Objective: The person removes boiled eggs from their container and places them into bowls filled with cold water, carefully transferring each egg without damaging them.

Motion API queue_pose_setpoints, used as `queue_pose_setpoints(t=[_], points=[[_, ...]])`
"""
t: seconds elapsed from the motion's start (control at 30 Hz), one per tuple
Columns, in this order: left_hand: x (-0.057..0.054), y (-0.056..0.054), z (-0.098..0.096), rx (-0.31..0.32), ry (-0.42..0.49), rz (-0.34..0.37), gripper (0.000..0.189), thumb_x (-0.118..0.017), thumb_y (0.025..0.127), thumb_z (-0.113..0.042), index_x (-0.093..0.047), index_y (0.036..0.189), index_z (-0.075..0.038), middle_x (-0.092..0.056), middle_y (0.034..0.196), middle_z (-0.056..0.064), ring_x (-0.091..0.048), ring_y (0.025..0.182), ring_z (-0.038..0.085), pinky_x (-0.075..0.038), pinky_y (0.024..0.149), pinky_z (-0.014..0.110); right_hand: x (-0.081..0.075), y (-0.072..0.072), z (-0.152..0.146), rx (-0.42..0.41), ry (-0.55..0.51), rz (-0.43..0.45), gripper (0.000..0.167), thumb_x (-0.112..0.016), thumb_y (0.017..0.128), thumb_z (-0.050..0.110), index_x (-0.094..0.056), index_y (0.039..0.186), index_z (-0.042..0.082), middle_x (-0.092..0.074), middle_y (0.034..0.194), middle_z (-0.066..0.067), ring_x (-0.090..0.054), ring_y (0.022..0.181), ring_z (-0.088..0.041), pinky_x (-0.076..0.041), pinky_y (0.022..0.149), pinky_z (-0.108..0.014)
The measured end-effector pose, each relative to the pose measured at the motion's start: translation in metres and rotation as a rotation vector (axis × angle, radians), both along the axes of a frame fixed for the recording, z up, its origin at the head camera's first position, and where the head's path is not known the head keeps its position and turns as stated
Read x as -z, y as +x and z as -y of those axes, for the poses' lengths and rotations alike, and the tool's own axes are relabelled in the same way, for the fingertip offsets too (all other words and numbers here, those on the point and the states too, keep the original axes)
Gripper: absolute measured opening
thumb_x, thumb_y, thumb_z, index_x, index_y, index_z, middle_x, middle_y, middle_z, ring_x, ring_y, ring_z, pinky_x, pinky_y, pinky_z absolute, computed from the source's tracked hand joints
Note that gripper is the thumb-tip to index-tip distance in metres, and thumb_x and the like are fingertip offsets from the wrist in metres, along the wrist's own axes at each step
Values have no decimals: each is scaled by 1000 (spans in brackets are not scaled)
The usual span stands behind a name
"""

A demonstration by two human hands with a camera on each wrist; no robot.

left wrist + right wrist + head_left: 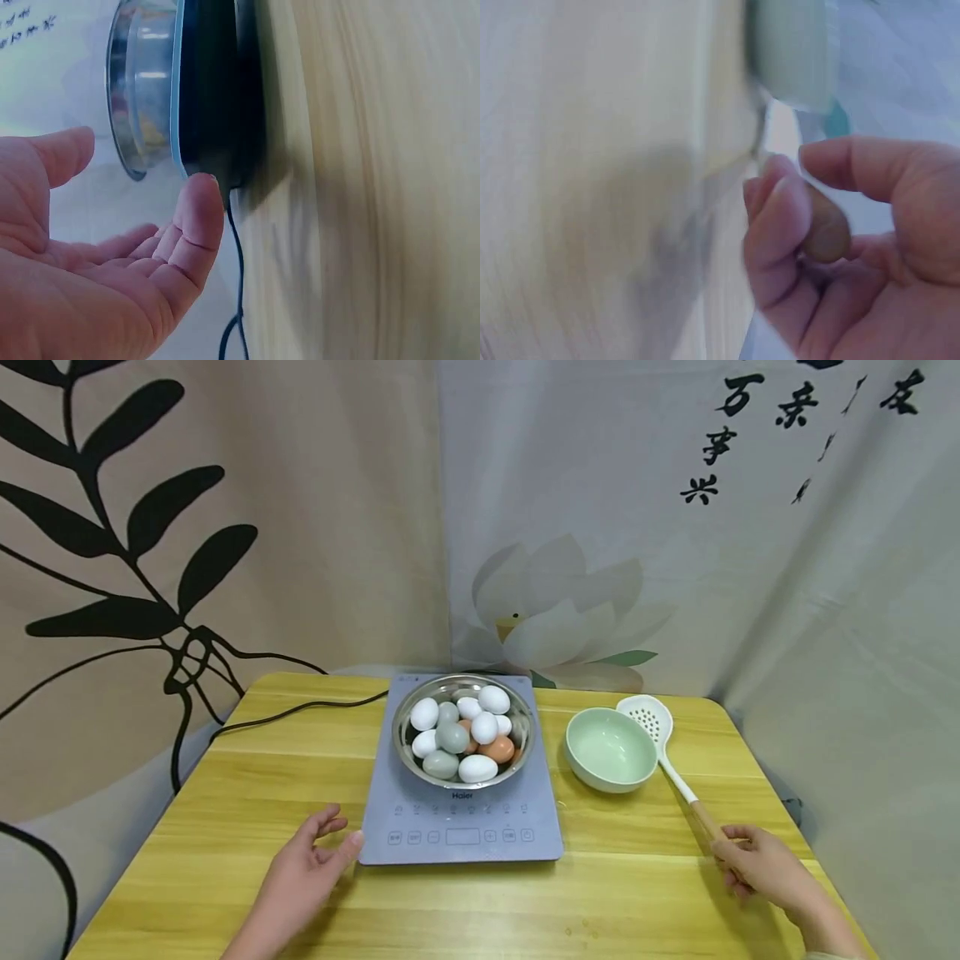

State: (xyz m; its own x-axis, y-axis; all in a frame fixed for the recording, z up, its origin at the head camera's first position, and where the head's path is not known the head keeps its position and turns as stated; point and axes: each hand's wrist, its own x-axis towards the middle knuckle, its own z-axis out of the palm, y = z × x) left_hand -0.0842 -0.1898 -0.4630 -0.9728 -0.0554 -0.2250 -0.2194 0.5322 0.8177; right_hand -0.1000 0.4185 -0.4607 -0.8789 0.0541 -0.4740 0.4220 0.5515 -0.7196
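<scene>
My right hand (765,864) grips the wooden handle (829,229) of a white slotted spoon (649,720). The spoon's perforated head lies at the back, just behind a pale green bowl (611,750). By the front left corner of a grey induction cooker (462,827) is my left hand (303,868), fingers relaxed and holding nothing, its thumb right at the cooker's edge in the head view. On the cooker stands a steel bowl (527,739) filled with white, bluish and brown eggs (477,768). In the left wrist view the steel bowl (139,90) shows from the side.
Everything stands on a wooden table (630,893). A black cord (300,706) runs from the cooker over the table's left edge. Behind hangs a printed curtain (360,527) with dark leaves, a lotus and black characters. A few small wet spots (581,931) lie near the front.
</scene>
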Motion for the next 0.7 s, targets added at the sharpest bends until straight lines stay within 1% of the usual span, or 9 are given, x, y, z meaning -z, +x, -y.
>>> queue_pose_setpoints(t=[0.07, 0.17, 0.23, 0.3, 0.37, 0.43, 0.47, 0.57, 0.7], points=[[-1, 4, -5, 1, -40, -22, 78, -69, 104, -50, -43, 160, -2, -57, 156, 20, -70, 101, 16, -56, 70, 24, -5, 2, -7, 52, -71, -25, 75, -51, 115, 32, -17, 161, -17, -67, 102, -4, -65, 78, -14, -63, 68, -33], [-1, 9, -14, 32, -161, -125, 70, -71, 104, -45, -53, 154, 0, -61, 152, 21, -71, 113, 27, -63, 84, 34, -5, 8, -13, 210, -300, -143, 50, -55, 114, 28, -43, 157, 6, -69, 107, 4, -69, 87, -10, -64, 77, -27], [1, 15, -19, 58, -263, -231, 63, -73, 103, -40, -59, 149, 0, -62, 150, 21, -69, 123, 37, -63, 98, 49, -2, 11, -13, 316, -556, -268, 29, -56, 113, 17, -60, 141, 19, -69, 107, 6, -72, 90, -9, -64, 81, -22], [3, 21, -23, 90, -363, -356, 57, -77, 101, -37, -66, 143, -1, -63, 149, 20, -65, 132, 42, -58, 105, 59, 2, 11, -10, 403, -885, -391, 27, -55, 110, 3, -68, 123, 23, -67, 113, 5, -73, 95, -11, -64, 86, -21], [7, 26, -25, 131, -439, -479, 50, -82, 96, -34, -72, 135, -3, -67, 146, 17, -64, 135, 41, -55, 110, 62, 4, 6, -4, 443, -1150, -480, 33, -51, 109, -6, -67, 127, 17, -64, 121, 0, -74, 98, -14, -63, 91, -22], [11, 28, -26, 180, -508, -597, 43, -87, 91, -31, -78, 126, -7, -72, 140, 11, -68, 131, 35, -58, 107, 58, 6, -1, 1, 481, -1319, -537, 33, -49, 108, -10, -64, 131, 9, -61, 126, -3, -73, 98, -18, -63, 93, -25], [12, 29, -26, 207, -541, -659, 41, -90, 88, -30, -80, 121, -9, -73, 137, 9, -70, 128, 33, -59, 106, 55, 7, -4, 4, 500, -1340, -552, 32, -49, 107, -9, -63, 131, 8, -62, 125, -4, -73, 97, -18, -63, 93, -25], [17, 29, -23, 292, -608, -825, 37, -95, 81, -27, -83, 112, -11, -77, 127, 7, -73, 123, 30, -62, 103, 50, 8, -14, 9, 538, -1232, -547, 25, -54, 108, 0, -67, 126, 12, -70, 115, -3, -74, 92, -16, -64, 89, -23], [20, 29, -18, 390, -673, -935, 40, -97, 77, -28, -83, 109, -10, -78, 120, 6, -75, 117, 26, -65, 98, 44, 9, -21, 12, 539, -1010, -507, 17, -60, 108, 14, -73, 118, 19, -79, 99, -1, -78, 89, -12, -65, 85, -21]])
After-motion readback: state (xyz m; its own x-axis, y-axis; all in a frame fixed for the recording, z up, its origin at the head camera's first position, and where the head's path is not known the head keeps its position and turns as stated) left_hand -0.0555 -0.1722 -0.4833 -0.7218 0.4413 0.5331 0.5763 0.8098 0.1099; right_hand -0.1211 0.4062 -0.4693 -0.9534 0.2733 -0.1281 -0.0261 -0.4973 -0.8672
